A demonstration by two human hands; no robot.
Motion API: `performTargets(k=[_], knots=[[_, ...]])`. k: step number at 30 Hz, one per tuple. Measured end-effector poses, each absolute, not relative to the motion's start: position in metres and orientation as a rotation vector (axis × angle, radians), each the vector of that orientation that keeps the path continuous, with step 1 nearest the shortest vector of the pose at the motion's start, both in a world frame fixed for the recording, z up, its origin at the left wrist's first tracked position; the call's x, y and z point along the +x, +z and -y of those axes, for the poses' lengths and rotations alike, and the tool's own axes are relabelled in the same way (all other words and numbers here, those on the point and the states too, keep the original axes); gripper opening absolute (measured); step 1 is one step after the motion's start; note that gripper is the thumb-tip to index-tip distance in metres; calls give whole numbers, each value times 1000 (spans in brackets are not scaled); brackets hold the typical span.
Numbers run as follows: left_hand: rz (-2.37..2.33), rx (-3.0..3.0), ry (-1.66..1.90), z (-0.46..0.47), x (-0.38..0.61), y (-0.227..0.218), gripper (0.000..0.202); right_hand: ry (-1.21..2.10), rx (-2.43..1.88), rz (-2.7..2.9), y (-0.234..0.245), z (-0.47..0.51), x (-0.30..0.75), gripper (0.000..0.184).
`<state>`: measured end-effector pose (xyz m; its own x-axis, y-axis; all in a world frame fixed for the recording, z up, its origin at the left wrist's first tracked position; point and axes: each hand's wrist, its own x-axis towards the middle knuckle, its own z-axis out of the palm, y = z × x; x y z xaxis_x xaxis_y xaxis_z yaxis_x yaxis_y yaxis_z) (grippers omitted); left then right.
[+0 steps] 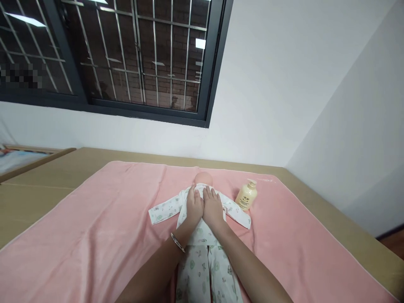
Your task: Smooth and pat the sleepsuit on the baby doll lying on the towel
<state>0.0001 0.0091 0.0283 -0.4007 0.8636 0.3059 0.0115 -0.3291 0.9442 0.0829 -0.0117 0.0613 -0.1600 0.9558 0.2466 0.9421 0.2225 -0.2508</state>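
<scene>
A baby doll [203, 178] lies stretched out on a pink blanket [126, 210], its bald head toward the wall. It wears a white long-sleeved top [166, 209] and matching trousers [195, 269], both with small printed figures. My left hand [194, 207] rests on the upper part of the top, fingers stretched out. Beside it, my right hand [212, 207] lies flat on the same cloth, the two hands touching or nearly so. A bracelet [177, 242] circles my left wrist. Close to the doll's right-side sleeve stands a pale yellow pump bottle [246, 195].
The blanket covers a wooden surface [94, 155] set against a white wall [252, 84]. Above is a dark-framed window [206, 97] with metal bars [154, 50] behind it. At the far left, a wooden-edged compartment [47, 158] holds light cloth.
</scene>
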Motion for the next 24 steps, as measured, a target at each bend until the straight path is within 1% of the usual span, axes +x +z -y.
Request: performTargets(k=[2, 6, 8, 10, 14, 16, 19, 20, 21, 24], knots=[[-1252, 1083, 1814, -10, -1, 28, 34, 55, -1661, 2243, 62, 16, 84, 48], [-1241, 1010, 1837, -11, -3, 30, 25, 143, -1298, 2465, 72, 7, 98, 47], [-1245, 1010, 1841, -11, -3, 30, 23, 187, -1238, 2494, 78, -1, 105, 45], [-1253, 1016, 1846, -10, -3, 31, 23, 172, -1325, 2442, 79, -5, 106, 43], [-1258, 1022, 1851, -7, -3, 32, 23, -31, -1635, 2251, 67, 8, 94, 50], [-1248, 1020, 1850, -7, -4, 33, 24, -70, -1595, 2294, 62, 14, 89, 48], [-1246, 1024, 1850, -7, -6, 34, 28, 52, -1387, 2417, 64, 10, 94, 45], [-1250, 1029, 1847, -6, -6, 34, 29, 103, -1375, 2412, 66, 6, 99, 45], [-1257, 1038, 1842, -6, -7, 34, 31, 142, -1416, 2374, 68, 3, 103, 46], [-1287, 1079, 1812, -6, -6, 33, 33, 162, -1689, 2198, 71, 2, 110, 57]])
